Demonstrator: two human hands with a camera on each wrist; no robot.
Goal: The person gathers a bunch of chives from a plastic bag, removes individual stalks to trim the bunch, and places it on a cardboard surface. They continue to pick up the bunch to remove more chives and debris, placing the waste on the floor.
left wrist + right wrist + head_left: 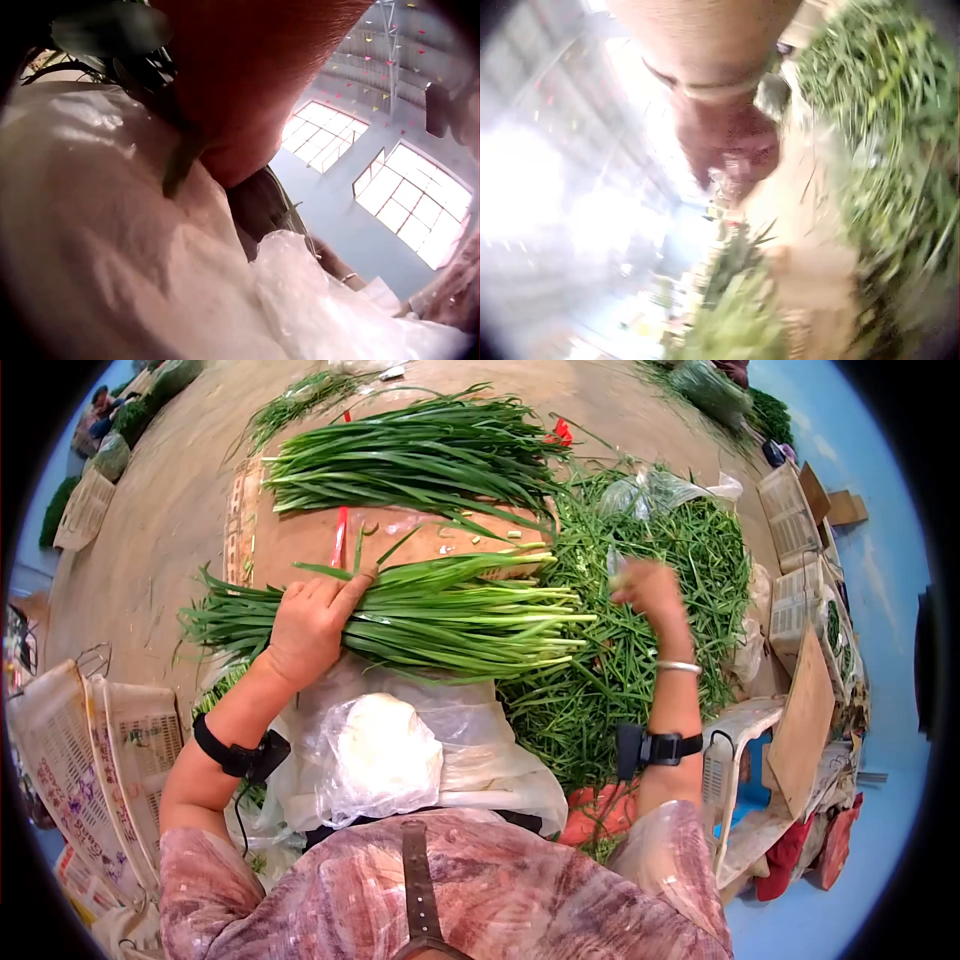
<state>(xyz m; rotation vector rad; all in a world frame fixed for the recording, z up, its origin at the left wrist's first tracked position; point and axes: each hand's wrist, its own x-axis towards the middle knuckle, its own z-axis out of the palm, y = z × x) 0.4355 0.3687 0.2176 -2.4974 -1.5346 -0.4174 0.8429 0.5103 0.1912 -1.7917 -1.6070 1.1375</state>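
Observation:
A loose bunch of garlic chives [480,610] lies across the near side of a board, its pale cut ends to the right. My left hand [315,615] grips it near its leafy left part, with one digit stretched over the leaves. To the right of the pale ends, my right hand [650,595] is raised over a heap of green trimmings [660,660]. Its fingers are curled round a small silvery, blade-like thing [615,563]; motion blur hides its exact kind. In the left wrist view the forearm and white plastic cover most of the work.
A second chive bunch [410,455] lies on the far side of the board [410,530], with a red strip [341,538] nearer. A plastic-wrapped white bundle [385,755] sits close to my body. Crates [135,760] stand at the left, and more crates [790,520] at the right.

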